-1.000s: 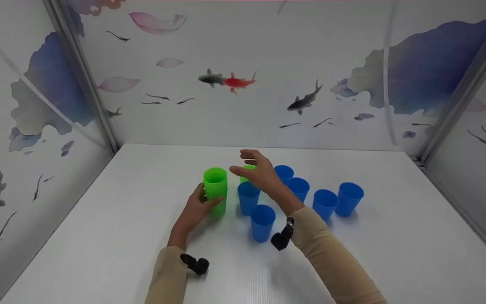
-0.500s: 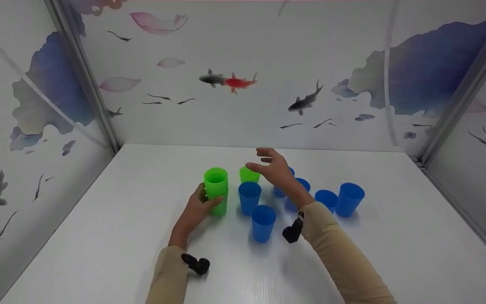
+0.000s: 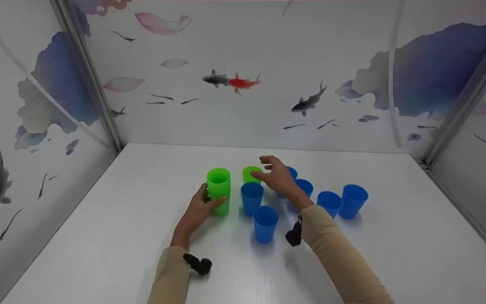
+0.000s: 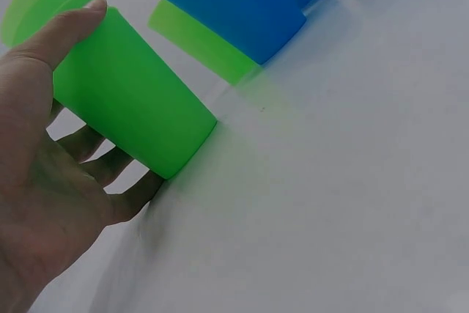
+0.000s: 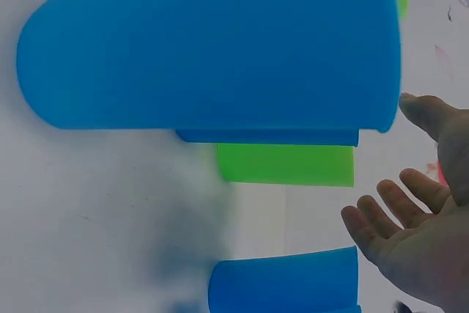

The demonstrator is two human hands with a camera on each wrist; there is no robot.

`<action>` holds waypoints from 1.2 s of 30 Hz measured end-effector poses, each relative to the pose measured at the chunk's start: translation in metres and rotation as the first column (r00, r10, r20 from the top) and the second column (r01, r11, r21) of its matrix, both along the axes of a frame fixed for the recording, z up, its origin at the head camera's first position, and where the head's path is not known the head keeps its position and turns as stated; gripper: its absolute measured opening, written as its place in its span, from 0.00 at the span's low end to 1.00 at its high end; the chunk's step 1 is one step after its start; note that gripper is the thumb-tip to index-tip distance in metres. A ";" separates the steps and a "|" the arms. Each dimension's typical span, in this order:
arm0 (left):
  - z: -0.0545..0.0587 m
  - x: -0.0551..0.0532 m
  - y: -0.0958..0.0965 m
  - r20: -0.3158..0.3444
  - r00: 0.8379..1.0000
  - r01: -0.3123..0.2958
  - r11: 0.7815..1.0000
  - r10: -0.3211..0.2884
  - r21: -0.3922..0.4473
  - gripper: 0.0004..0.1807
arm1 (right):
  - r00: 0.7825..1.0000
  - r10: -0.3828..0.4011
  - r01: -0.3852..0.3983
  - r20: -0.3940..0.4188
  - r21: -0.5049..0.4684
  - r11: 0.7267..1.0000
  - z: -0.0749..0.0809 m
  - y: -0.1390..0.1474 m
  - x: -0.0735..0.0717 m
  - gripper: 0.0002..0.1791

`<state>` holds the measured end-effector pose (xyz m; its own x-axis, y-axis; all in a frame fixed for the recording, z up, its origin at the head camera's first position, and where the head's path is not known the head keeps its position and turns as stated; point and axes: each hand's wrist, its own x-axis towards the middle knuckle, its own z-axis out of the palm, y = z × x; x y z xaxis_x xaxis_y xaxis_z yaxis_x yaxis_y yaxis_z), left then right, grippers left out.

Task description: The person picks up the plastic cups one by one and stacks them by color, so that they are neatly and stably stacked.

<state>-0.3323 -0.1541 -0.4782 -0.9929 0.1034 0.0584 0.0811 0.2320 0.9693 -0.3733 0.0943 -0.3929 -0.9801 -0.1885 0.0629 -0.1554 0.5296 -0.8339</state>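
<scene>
My left hand [image 3: 196, 211] grips a stack of nested green cups [image 3: 218, 198] that stands upright on the table. In the left wrist view the thumb lies along the side of the green stack [image 4: 132, 86], just below the stacked rims, with the fingers round the far side. My right hand [image 3: 277, 175] hovers with thumb and fingers spread, holding nothing. Its thumb overlaps the rim of a single green cup [image 3: 249, 172] in the head view. In front of that cup stands a blue cup [image 3: 252, 200], with another blue cup [image 3: 265, 226] nearer to me.
Beyond my right wrist stand more blue cups, partly hidden by the hand and forearm, one of them a blue cup [image 3: 304, 188]. Farther right are two blue cups, a nearer one [image 3: 328, 202] and one beside it [image 3: 353, 202]. White printed walls [image 3: 243, 122] border the white table [image 3: 99, 236].
My right hand has moved right, away from the green stack, then dropped slightly, uncovering more of the single green cup. My left hand keeps its grip on the stack in the same place.
</scene>
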 end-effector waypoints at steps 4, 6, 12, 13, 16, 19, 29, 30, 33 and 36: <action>0.002 0.000 0.000 -0.006 1.000 -0.003 1.000 0.003 0.008 0.44 | 1.000 -0.004 0.004 0.004 0.007 1.000 0.000 0.002 -0.001 0.37; 0.002 0.000 0.001 -0.004 1.000 -0.008 1.000 0.008 0.008 0.43 | 1.000 -0.006 0.006 0.011 0.010 1.000 -0.001 0.002 -0.002 0.37; 0.002 -0.002 0.002 0.007 1.000 -0.024 1.000 0.024 0.004 0.40 | 1.000 0.001 -0.001 0.015 0.024 1.000 -0.004 0.000 -0.006 0.37; 0.001 -0.002 0.002 0.008 1.000 -0.023 1.000 0.023 0.003 0.40 | 1.000 0.002 -0.002 0.015 0.025 1.000 -0.005 0.000 -0.007 0.37; 0.000 -0.002 0.002 0.009 1.000 -0.023 1.000 0.023 0.004 0.40 | 1.000 0.008 -0.009 0.025 0.022 1.000 -0.008 0.000 -0.008 0.36; 0.000 -0.002 0.001 0.003 1.000 -0.019 1.000 0.019 0.005 0.41 | 0.999 0.012 -0.014 0.050 0.024 1.000 -0.009 -0.001 -0.009 0.36; 0.000 -0.002 -0.001 -0.009 1.000 0.002 1.000 -0.002 -0.005 0.47 | 0.997 0.037 -0.039 0.061 0.033 0.999 -0.008 0.002 -0.010 0.36; -0.001 -0.003 -0.001 -0.009 1.000 0.004 1.000 -0.004 -0.005 0.47 | 0.997 0.040 -0.042 0.059 0.038 0.998 -0.009 0.001 -0.010 0.36; -0.002 -0.002 -0.001 -0.001 1.000 0.007 1.000 -0.007 -0.005 0.47 | 0.997 0.043 -0.046 0.057 0.054 0.997 -0.011 0.000 -0.010 0.36; -0.002 -0.002 -0.001 0.009 1.000 0.002 1.000 -0.002 -0.009 0.49 | 0.997 0.042 -0.046 0.062 0.064 0.997 -0.013 -0.002 -0.010 0.37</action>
<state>-0.3338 -0.1547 -0.4802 -0.9932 0.1058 0.0486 0.0729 0.2402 0.9680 -0.3832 0.0923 -0.4064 -0.9723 -0.2334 -0.0105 -0.1298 0.5770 -0.8064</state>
